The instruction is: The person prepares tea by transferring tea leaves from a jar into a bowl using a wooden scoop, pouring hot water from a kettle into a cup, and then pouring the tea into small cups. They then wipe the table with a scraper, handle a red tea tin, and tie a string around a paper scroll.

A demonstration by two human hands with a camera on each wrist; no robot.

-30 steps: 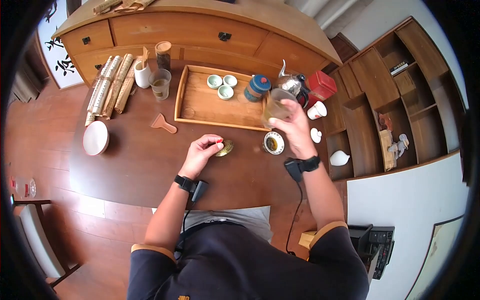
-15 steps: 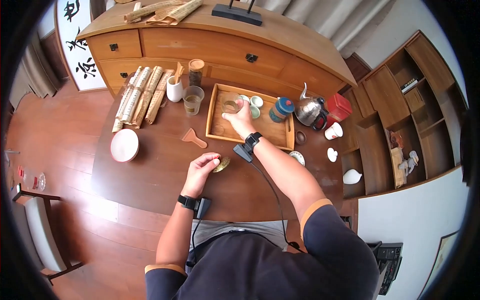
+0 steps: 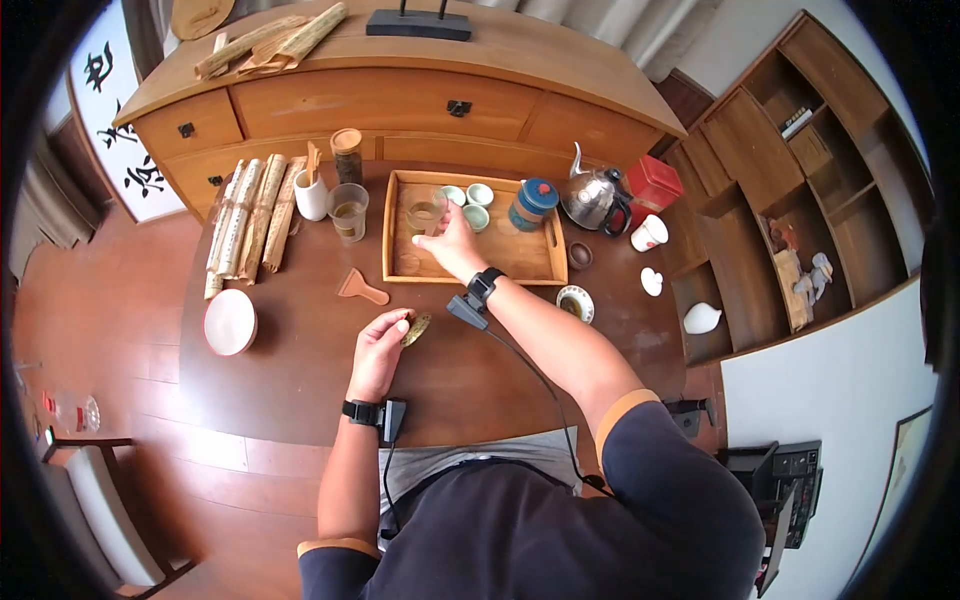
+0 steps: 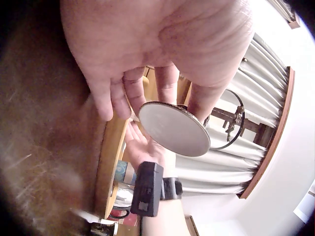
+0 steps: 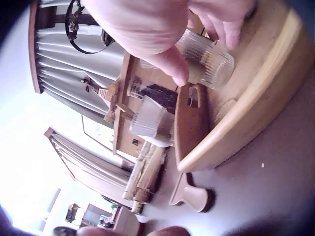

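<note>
My left hand (image 3: 376,352) pinches a small teacup lid (image 3: 416,330) by its knob, above the near part of the table. The lid is greenish and patterned outside; its plain white underside (image 4: 173,129) shows in the left wrist view. Over the left half of the wooden tray (image 3: 480,277), my right hand (image 3: 452,245) is beside a clear ribbed glass (image 3: 424,204) with its thumb and fingers spread apart. The glass (image 5: 209,61) stands on the tray. Right of the tray is the lidless patterned teacup (image 3: 575,302), partly behind my right forearm.
The tray also bears several pale green cups (image 3: 477,218) and a blue jar (image 3: 534,205). A kettle (image 3: 596,203) and red box (image 3: 655,183) stand at right. Further left are a bowl (image 3: 231,323), another glass (image 3: 348,213), bamboo scrolls (image 3: 255,220) and a brown scraper (image 3: 362,288).
My right hand has carried the glass from near the teacup leftward onto the tray, then drawn slightly back from it. My left hand keeps hold of the lid, now tilted more upright.
</note>
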